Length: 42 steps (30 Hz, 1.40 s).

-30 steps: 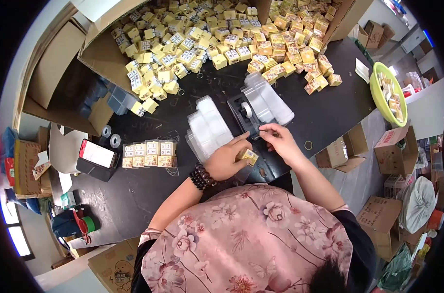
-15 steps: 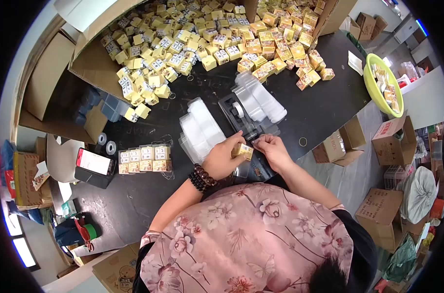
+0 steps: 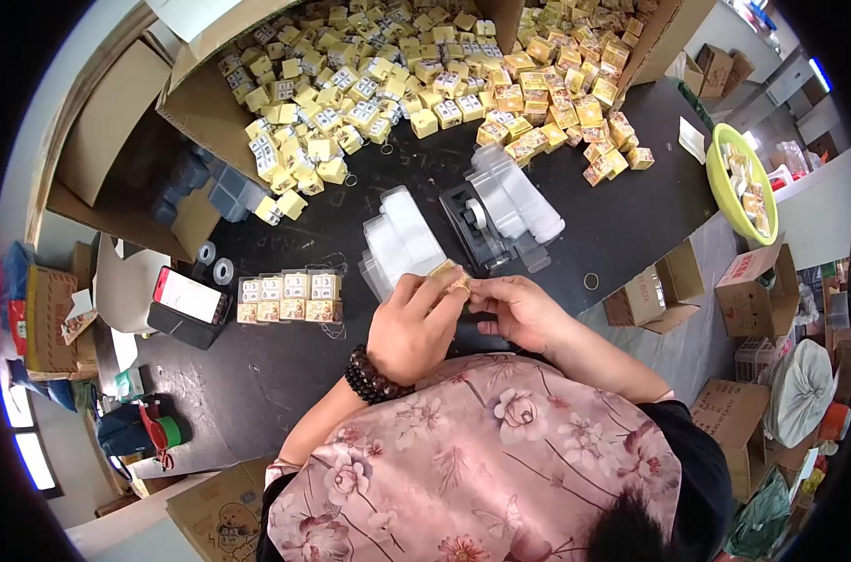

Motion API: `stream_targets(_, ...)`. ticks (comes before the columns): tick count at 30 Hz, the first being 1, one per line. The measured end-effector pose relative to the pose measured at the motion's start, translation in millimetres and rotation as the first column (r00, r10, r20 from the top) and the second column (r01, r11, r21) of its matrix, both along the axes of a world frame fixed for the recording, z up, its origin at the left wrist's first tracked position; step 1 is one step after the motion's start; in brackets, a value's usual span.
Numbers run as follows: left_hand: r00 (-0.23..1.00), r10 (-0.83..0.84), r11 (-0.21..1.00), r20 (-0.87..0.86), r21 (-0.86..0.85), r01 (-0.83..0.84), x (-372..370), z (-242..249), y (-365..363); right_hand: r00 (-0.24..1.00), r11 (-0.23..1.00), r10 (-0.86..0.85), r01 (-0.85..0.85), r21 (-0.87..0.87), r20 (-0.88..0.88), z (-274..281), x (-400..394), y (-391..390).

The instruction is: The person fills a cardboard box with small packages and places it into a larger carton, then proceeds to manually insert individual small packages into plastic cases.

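Note:
A small yellow box is gripped in my left hand, whose fingers wrap over it and hide most of it. Thumb and forefinger of my right hand are closed on the box's right end; whether a piece of tape is between them cannot be made out. Just beyond my hands stands a black tape dispenser. One stack of clear plastic cases lies left of it, and another clear stack leans on its right side.
Several small boxes stand in rows at left, beside a phone and tape rolls. A large carton spills yellow boxes across the table's back. A yellow-green basin sits at right; rubber bands lie about.
The small box has moved up and left from beside the dispenser's front, turning in my left hand. My right hand has come left from the dispenser to the box. The view has shifted slightly.

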<state>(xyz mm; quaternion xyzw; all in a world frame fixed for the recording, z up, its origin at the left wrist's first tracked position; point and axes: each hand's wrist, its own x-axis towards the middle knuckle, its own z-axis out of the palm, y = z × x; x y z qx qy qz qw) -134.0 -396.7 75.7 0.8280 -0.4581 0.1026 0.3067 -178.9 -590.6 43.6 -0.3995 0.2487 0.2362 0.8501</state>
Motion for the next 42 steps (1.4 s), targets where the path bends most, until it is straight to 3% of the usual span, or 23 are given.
stream_targets(3, 0.995, 0.016, 0.993, -0.097, -0.112, -0.027, 2, -4, 8, 0.998, 0.993, 0.048, -0.044, -0.108, 0.031, -12, 7, 8)
stream_targets(4, 0.983, 0.020, 0.978, -0.182, -0.200, -0.057, 2, -6, 11, 0.935, 0.891, 0.180, -0.024, -0.453, 0.305, -20, 10, 11)
stream_targets(5, 0.875, 0.013, 0.958, -0.484, -0.246, -0.150, -2, -8, 16, 0.786, 0.688, 0.383, 0.108, -0.717, 0.485, -24, 13, 15)
stream_targets(7, 0.725, -0.037, 0.901, -0.688, -0.338, -0.274, 1, -23, 27, 0.782, 0.601, 0.422, 0.138, -0.787, 0.459, -14, 22, 30)
stream_targets(10, 0.486, -0.292, 0.732, -0.824, -0.520, -0.441, 2, -36, 49, 0.469, 0.499, 0.706, 0.202, -0.843, 0.530, 2, 69, 29)
stream_targets(12, 0.400, -0.302, 0.776, -0.865, -0.467, -0.424, 3, -54, 89, 0.465, 0.399, 0.685, 0.404, -0.823, 0.561, -13, 136, 18)
stream_targets(14, 0.382, -0.182, 0.884, -0.906, -0.320, -0.340, 1, -74, 133, 0.493, 0.057, 0.728, 0.649, -0.759, 0.476, -37, 214, -4)
stream_targets(16, 0.048, -0.253, 0.896, -0.966, -0.253, -0.364, -10, -46, 152, 0.614, -0.219, 0.769, 0.513, -0.830, 0.177, -51, 275, -24)
stream_targets(17, -0.013, -0.162, 0.967, -0.987, -0.157, -0.199, -13, -43, 168, 0.509, -0.253, 0.852, 0.605, -0.755, 0.122, -60, 296, -36)
stream_targets(19, -0.002, -0.153, 0.988, -0.988, -0.152, -0.037, -28, -67, 193, 0.504, -0.344, 0.864, 0.575, -0.742, -0.010, -64, 314, -42)
stream_targets(20, 0.035, -0.003, 0.996, -0.999, 0.000, 0.085, -28, -58, 197, 0.500, -0.389, 0.864, 0.586, -0.711, -0.061, -72, 324, -50)
stream_targets(21, 0.036, 0.001, 0.999, -0.999, 0.002, 0.041, -35, -66, 203, 0.506, -0.440, 0.855, 0.595, -0.673, -0.112, -78, 333, -51)
stream_targets(26, 0.005, -0.486, 0.854, -0.874, -0.476, -0.211, -43, -100, 202, 0.603, -0.250, 0.797, 0.281, -0.927, -0.032, -51, 311, -35)
stream_targets(27, 0.073, -0.504, 0.826, -0.861, -0.505, -0.250, -39, -91, 194, 0.608, -0.030, 0.785, 0.230, -0.973, 0.119, -52, 303, -36)
stream_targets(28, 0.050, -0.500, 0.811, -0.865, -0.487, -0.325, -35, -79, 187, 0.606, -0.029, 0.786, 0.230, -0.973, 0.120, -50, 292, -33)
stream_targets(29, 0.025, -0.497, 0.791, -0.868, -0.464, -0.399, -30, -68, 180, 0.623, 0.393, 0.701, 0.068, -0.917, 0.346, -47, 280, -30)
stream_targets(30, 0.084, -0.505, 0.764, -0.859, -0.490, -0.420, -24, -61, 172, 0.678, 0.742, 0.530, -0.079, -0.666, 0.509, -41, 264, -24)
stream_targets(32, 0.359, -0.294, 0.838, -0.886, -0.420, -0.349, -12, -47, 160, 0.723, 0.944, 0.325, -0.215, -0.250, 0.609, -11, 217, 1)
stream_targets(34, 0.417, -0.249, 0.832, -0.874, -0.414, -0.369, -7, -46, 150, 0.765, 0.941, 0.242, -0.335, 0.047, 0.597, 0, 178, 20)
stream_targets(36, 0.539, 0.032, 0.871, -0.842, -0.241, -0.428, -7, -34, 141, 0.861, 0.933, 0.201, -0.314, 0.178, 0.468, 10, 142, 40)
stream_targets(39, 0.705, 0.324, 0.886, -0.630, -0.060, -0.461, -7, -10, 127, 0.774, 0.904, 0.341, -0.426, 0.039, 0.534, 25, 105, 60)
stream_targets(41, 0.782, 0.440, 0.867, -0.440, -0.019, -0.498, -9, -5, 121, 0.732, 0.876, 0.472, -0.327, -0.354, 0.491, 24, 89, 68)
stream_targets(42, 0.791, 0.428, 0.873, -0.437, -0.025, -0.487, -11, -3, 118, 0.616, 0.906, 0.405, -0.168, -0.390, 0.676, 31, 77, 83)
